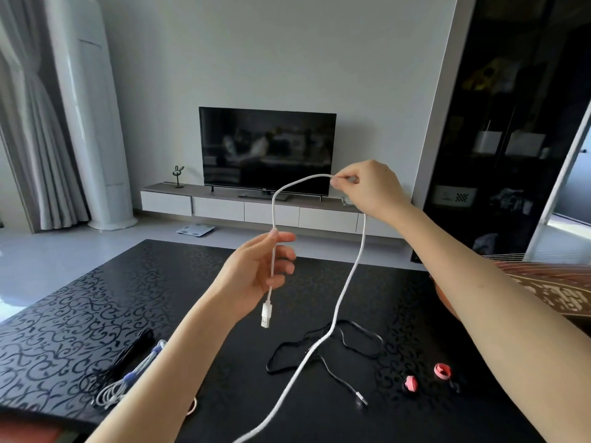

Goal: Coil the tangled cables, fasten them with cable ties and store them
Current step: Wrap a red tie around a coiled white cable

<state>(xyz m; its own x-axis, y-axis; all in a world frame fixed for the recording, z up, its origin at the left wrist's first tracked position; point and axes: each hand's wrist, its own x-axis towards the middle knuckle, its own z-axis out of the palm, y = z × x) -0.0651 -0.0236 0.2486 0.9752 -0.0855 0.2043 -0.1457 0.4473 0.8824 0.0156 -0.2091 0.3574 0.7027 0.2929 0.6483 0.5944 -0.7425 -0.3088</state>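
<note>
Head view: left hand (256, 276) grips the white cable (272, 212) mid-frame above its plug and right hand (364, 187) pinches it higher. Its trailing length crosses the black cable (338, 376) at lower centre and could snag and drag it.

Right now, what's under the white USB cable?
A tangled black cable lies beneath the white USB cable, on the black patterned table; their crossing is covered.

Soft daylight, wide-angle view
Light enters by the curtain (28, 123) at far left and sheens the black table (96, 298); the right side is dim, edges bow outward, the television (267, 148) reflects faintly.
</note>
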